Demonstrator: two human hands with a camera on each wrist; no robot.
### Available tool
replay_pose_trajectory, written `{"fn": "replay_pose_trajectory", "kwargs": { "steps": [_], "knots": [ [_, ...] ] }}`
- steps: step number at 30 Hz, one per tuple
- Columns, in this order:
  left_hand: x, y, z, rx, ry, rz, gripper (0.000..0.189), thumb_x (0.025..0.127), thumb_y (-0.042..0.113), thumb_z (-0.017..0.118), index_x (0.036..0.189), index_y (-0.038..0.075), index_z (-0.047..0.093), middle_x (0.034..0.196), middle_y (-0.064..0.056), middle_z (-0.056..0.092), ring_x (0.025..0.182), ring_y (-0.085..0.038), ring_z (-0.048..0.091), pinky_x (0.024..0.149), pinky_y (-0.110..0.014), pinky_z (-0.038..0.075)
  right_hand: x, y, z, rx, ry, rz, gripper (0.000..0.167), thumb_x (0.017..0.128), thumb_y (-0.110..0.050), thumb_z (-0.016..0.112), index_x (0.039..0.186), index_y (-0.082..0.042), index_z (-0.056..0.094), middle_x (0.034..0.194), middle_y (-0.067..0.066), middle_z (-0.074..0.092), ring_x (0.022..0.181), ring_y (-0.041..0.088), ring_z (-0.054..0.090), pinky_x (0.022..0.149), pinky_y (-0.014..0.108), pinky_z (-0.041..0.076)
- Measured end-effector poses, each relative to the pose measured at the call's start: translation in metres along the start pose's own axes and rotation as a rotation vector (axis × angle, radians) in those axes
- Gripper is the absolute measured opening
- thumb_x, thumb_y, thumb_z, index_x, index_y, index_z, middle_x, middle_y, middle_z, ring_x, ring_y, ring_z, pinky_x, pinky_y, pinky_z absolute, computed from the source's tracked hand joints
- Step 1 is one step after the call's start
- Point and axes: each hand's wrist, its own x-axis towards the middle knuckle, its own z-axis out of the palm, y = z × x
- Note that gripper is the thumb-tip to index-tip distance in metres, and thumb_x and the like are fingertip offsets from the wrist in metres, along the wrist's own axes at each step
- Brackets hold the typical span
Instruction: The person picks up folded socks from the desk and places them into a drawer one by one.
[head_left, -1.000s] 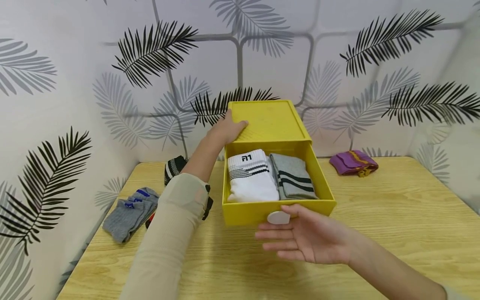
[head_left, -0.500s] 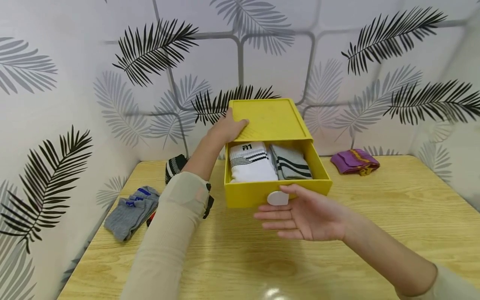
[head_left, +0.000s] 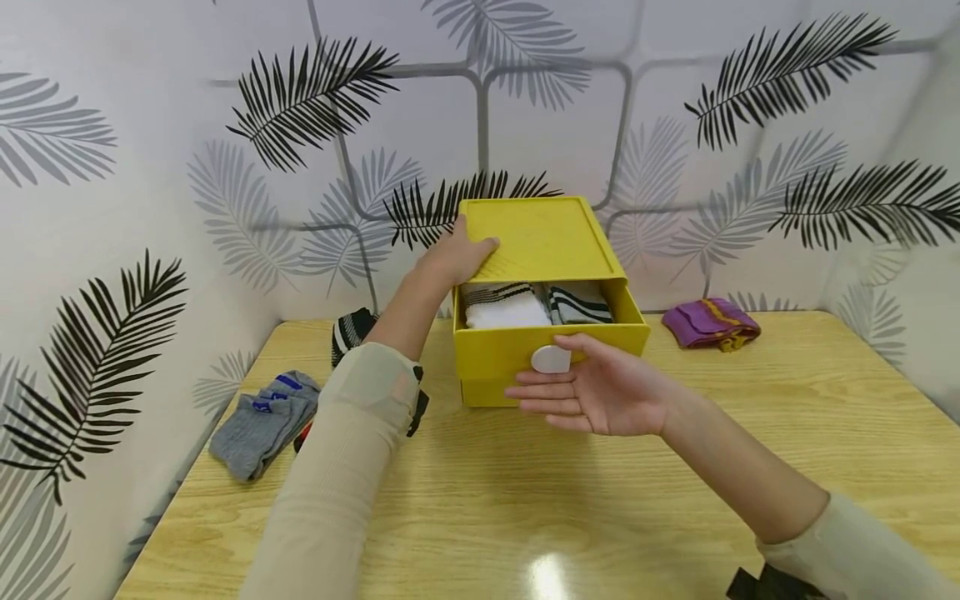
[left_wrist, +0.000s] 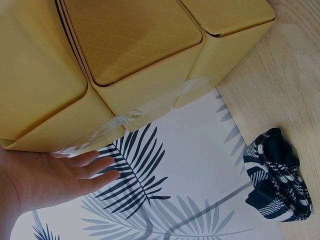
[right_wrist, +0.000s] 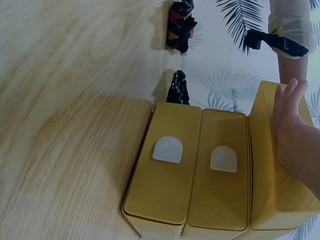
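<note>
Counter point(head_left: 675, 492) of pale yellow wood grain runs under both hands; a bright glare spot shows nearer the body than either. Beyond the hands, a pale wall point(head_left: 555, 117) patterned with black and grey fronds over rounded grey lines; similar walls close in at left and right.

Between the hands, at the counter's far side: a yellow plastic box point(head_left: 536, 237) with stacked drawers, its top drawer point(head_left: 487, 354) partway out. Inside it, white socks with dark stripes point(head_left: 506, 312) on the left hand's side, grey socks with black stripes point(head_left: 579, 304) beside them, both partly under the box top.

Left hand point(head_left: 456, 254) lies at the box's left edge, thumb on top, fingers straight along the side. Right hand point(head_left: 600, 387) has fingers extended against the drawer front, beside the rounded white tab point(head_left: 551, 359); it grips nothing.

Left of the left forearm, grey folded socks with blue marks point(head_left: 266, 425); nearer the left hand, a black-and-white patterned bundle point(head_left: 348, 333). Beyond the right hand, to its right, a purple folded bundle with yellow trim point(head_left: 710, 323).
</note>
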Motion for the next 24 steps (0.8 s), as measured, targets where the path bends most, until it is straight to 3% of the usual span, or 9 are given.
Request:
{"fn": "replay_pose_trajectory", "kwargs": {
  "steps": [9, 15, 21, 24],
  "knots": [
    [0.002, -0.002, 0.003, 0.010, 0.029, -0.004, 0.076, 0.093, 0.053, 0.035, 0.149, 0.016, -0.003, 0.151, -0.012, 0.011, 0.135, -0.030, 0.016, 0.107, -0.047, 0.015, 0.018, -0.019, -0.017, -0.008, 0.023, -0.022, 0.059, 0.096, -0.045, 0.040, 0.132, 0.002, 0.036, 0.127, 0.014, 0.052, 0.121, 0.027, 0.043, 0.102, 0.035, 0.030],
    [0.003, -0.002, 0.005, 0.004, 0.041, -0.005, 0.076, 0.094, 0.052, 0.036, 0.149, 0.016, -0.002, 0.151, -0.013, 0.012, 0.135, -0.031, 0.017, 0.106, -0.047, 0.016, 0.028, -0.030, -0.024, -0.037, 0.086, -0.055, 0.064, 0.096, -0.046, 0.040, 0.138, 0.001, 0.029, 0.125, 0.012, 0.054, 0.130, 0.026, 0.031, 0.102, 0.034, 0.030],
    [0.005, -0.002, 0.006, 0.011, 0.051, 0.007, 0.076, 0.093, 0.052, 0.035, 0.149, 0.015, -0.001, 0.151, -0.014, 0.013, 0.135, -0.030, 0.018, 0.106, -0.046, 0.018, 0.034, -0.035, -0.025, -0.034, 0.142, -0.089, 0.066, 0.096, -0.046, 0.038, 0.140, 0.001, 0.024, 0.122, 0.013, 0.056, 0.114, 0.024, 0.050, 0.098, 0.033, 0.037],
    [0.006, -0.001, 0.005, 0.016, 0.054, 0.012, 0.076, 0.093, 0.052, 0.035, 0.149, 0.015, 0.000, 0.151, -0.014, 0.014, 0.134, -0.030, 0.019, 0.106, -0.046, 0.019, 0.036, -0.038, -0.025, -0.016, 0.152, -0.095, 0.065, 0.096, -0.046, 0.040, 0.139, 0.001, 0.026, 0.122, 0.014, 0.056, 0.115, 0.025, 0.049, 0.100, 0.034, 0.034]
  ]
}}
